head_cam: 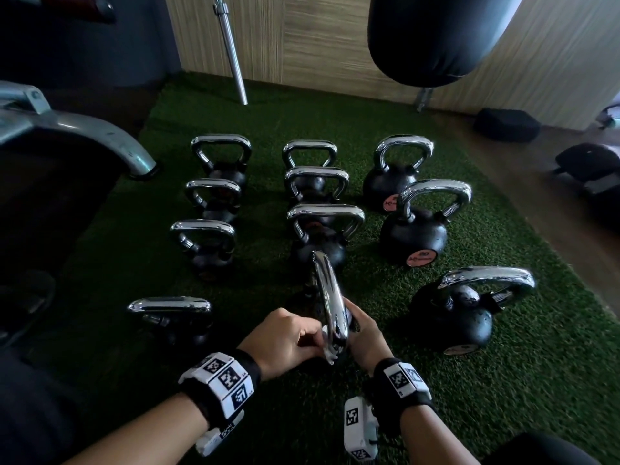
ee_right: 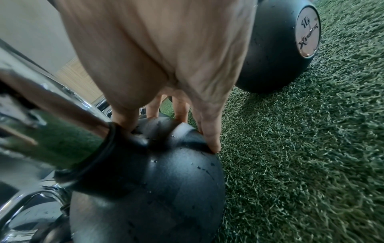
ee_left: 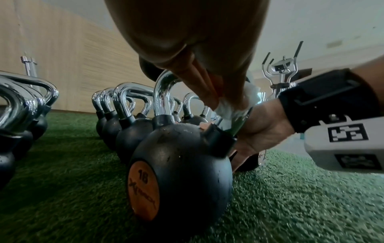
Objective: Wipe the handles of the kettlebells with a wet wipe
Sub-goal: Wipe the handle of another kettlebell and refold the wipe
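Several black kettlebells with chrome handles stand on green turf. The nearest one [head_cam: 330,307] stands right in front of me, its ball [ee_left: 180,164] carrying an orange "16" label. My left hand [head_cam: 318,337] pinches a crumpled white wet wipe [ee_left: 234,105] against the near leg of its handle [ee_left: 162,97], low down by the collar. My right hand [head_cam: 360,325] rests on the right side of the same ball [ee_right: 145,180], its fingertips [ee_right: 209,141] pressing on the shoulder by the handle collar [ee_right: 116,148].
More kettlebells stand in rows to the left [head_cam: 203,239], ahead [head_cam: 322,226] and right [head_cam: 469,303]. A hanging punch bag [head_cam: 436,38], a leaning barbell [head_cam: 231,52], a grey machine leg [head_cam: 84,129] and black pads [head_cam: 506,124] ring the turf.
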Demonstrator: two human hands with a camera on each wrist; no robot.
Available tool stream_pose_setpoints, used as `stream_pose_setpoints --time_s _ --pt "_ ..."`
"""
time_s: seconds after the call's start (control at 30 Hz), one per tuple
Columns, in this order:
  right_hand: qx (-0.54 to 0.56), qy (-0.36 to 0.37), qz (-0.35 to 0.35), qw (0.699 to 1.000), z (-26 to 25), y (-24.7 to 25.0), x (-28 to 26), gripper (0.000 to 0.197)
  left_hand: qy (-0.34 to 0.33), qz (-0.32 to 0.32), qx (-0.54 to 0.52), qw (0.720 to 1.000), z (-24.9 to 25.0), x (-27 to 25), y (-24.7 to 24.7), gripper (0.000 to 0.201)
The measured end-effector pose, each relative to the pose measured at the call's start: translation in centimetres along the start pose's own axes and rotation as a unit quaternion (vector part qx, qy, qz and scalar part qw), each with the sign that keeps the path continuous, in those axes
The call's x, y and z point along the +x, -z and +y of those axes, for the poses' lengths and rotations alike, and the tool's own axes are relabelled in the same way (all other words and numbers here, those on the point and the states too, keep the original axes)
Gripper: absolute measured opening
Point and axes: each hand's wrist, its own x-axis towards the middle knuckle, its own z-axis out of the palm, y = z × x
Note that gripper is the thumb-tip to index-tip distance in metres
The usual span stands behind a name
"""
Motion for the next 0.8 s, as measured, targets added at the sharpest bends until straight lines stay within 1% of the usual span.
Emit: stream_pose_setpoints --time_s 0.07,0.1,0.2,0.23,0.3,0.33,0.37,0.4,0.43,0.47,0.5,0.53,0.57,0.6,0.67,0.7,0.73,0.8 --pt "-0.012 0.002 -0.002 1.000 0.1 0.0 0.1 0.068 0.027 0.000 0.019 0.999 -0.3 -0.1 -0.6 0.011" --pt "-0.019 0.004 -0.005 1.000 0.0 -0.1 0.0 0.067 0.041 -0.001 0.024 0.999 -0.4 -0.2 -0.8 0.008" --pt "-0.047 0.001 -0.015 0.999 -0.4 0.1 -0.2 0.069 0.051 -0.013 0.042 0.998 -0.3 0.0 -0.9 0.004" --pt "-0.064 -0.008 -0.022 0.998 -0.8 0.3 -0.3 0.070 0.053 -0.020 0.044 0.997 -0.2 0.1 -0.7 0.005" --pt "-0.122 -0.026 -0.059 0.990 -2.9 1.0 -0.9 0.072 0.065 -0.033 0.039 0.997 -0.1 0.4 0.2 0.007" --pt "-0.165 -0.029 -0.080 0.983 -4.5 1.6 -1.3 0.069 0.074 -0.035 0.037 0.996 -0.1 0.7 0.9 0.009" --pt "-0.210 -0.024 -0.087 0.974 -6.2 2.5 -1.7 0.060 0.084 -0.027 0.031 0.996 0.0 0.9 1.7 0.013" --pt "-0.243 -0.011 -0.075 0.967 -8.1 3.5 -2.2 0.048 0.096 -0.011 0.014 0.995 0.0 1.2 2.6 0.017" --pt "-0.259 0.006 -0.041 0.965 -10.0 4.6 -2.8 0.037 0.111 0.009 -0.017 0.994 0.1 1.5 3.5 0.019" --pt "-0.254 0.030 0.008 0.967 -11.7 5.6 -3.4 0.033 0.127 0.030 -0.053 0.990 0.5 1.7 4.5 0.021" --pt "-0.225 0.060 0.053 0.971 -13.2 6.5 -4.1 0.031 0.141 0.052 -0.097 0.984 0.9 1.9 5.3 0.024" --pt "-0.180 0.096 0.075 0.976 -14.7 7.1 -4.8 0.030 0.154 0.071 -0.151 0.974 1.4 2.0 5.9 0.027" --pt "-0.130 0.129 0.070 0.981 -16.0 7.5 -5.4 0.029 0.164 0.090 -0.212 0.959 2.1 2.1 6.3 0.029" --pt "-0.087 0.154 0.036 0.984 -17.3 7.7 -6.0 0.028 0.171 0.108 -0.269 0.942 2.7 2.2 6.4 0.030" --pt "-0.046 0.180 -0.048 0.981 -19.0 7.4 -7.0 0.031 0.178 0.137 -0.358 0.906 3.7 2.5 6.4 0.030" --pt "-0.039 0.188 -0.065 0.979 -19.3 7.1 -7.1 0.033 0.179 0.143 -0.389 0.892 3.9 2.6 6.4 0.029" --pt "-0.032 0.193 -0.064 0.978 -19.5 6.8 -7.1 0.034 0.177 0.144 -0.408 0.884 4.1 2.7 6.4 0.029" --pt "-0.005 0.204 -0.037 0.978 -19.5 6.3 -6.9 0.033 0.175 0.143 -0.427 0.876 4.3 2.9 6.4 0.027"
